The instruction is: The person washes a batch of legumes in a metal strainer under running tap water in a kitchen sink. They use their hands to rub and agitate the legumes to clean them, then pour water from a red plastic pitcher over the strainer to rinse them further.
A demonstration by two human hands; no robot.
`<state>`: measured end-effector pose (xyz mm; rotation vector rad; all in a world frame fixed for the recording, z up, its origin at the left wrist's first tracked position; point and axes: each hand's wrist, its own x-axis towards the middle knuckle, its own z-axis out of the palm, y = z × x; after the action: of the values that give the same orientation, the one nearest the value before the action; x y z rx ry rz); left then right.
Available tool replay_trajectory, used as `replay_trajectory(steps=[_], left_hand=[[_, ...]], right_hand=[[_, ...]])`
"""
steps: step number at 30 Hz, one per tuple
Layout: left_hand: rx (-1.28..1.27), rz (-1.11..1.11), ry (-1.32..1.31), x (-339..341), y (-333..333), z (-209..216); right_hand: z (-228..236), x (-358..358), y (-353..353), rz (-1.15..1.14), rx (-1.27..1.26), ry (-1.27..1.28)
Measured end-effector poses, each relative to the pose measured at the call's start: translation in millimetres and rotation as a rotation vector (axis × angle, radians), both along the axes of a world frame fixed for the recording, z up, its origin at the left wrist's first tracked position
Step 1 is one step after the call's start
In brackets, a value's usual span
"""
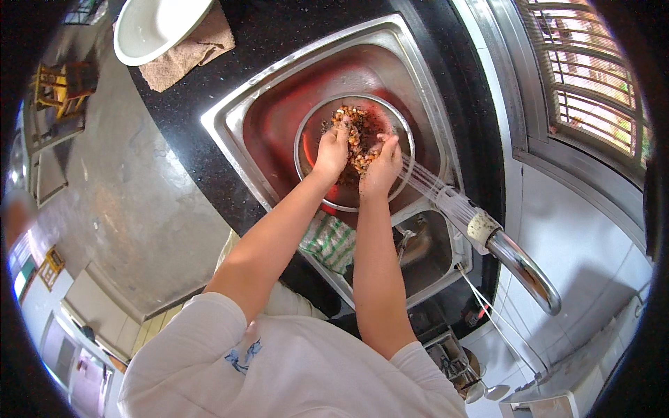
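The left hand (333, 148) and right hand (382, 166), apart, curl around small brown-orange pieces (355, 139) inside the round silver metal basin (311, 143); brisk stirring could spill some outside.

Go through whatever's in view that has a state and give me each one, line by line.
Faucet: running, water spraying toward the basin
Round basin: in the sink, holding brown bits
Brown bits: loose, piled between the hands
Left hand: curled at the bits
Right hand: curled at the bits
White bowl: upright, on the brown cloth
Brown cloth: rumpled
Green-and-white cloth: bunched
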<state>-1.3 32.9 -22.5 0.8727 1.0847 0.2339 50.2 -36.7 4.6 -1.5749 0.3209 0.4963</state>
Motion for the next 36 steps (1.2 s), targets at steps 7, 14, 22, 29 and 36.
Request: replay_trajectory(steps=[7,14,22,29,36], left_hand=[[0.759,-0.389,-0.081,-2.6,30.8,-0.6],[1.213,-0.826,0.090,1.8,41.0,-17.8],[1.116,-0.853,0.394,-11.6,14.1,8.0],[1.071,-0.702,0.509,-33.9,0.9,30.5],[0.631,-0.186,0.346,-24.0,-48.4,-1.3]], right_hand=[[-1.7,2.2,-12.0,0.300,-0.204,-0.168],[29.8,-17.3,-20.8,1.146,-1.039,-0.548],[-26.5,-10.7,-11.1,0.827,-1.041,-0.500],[3.2,13.0,-1.0,0.936,-0.941,-0.752],[-58.3,24.2,-17.0,0.802,-0.501,-0.807]])
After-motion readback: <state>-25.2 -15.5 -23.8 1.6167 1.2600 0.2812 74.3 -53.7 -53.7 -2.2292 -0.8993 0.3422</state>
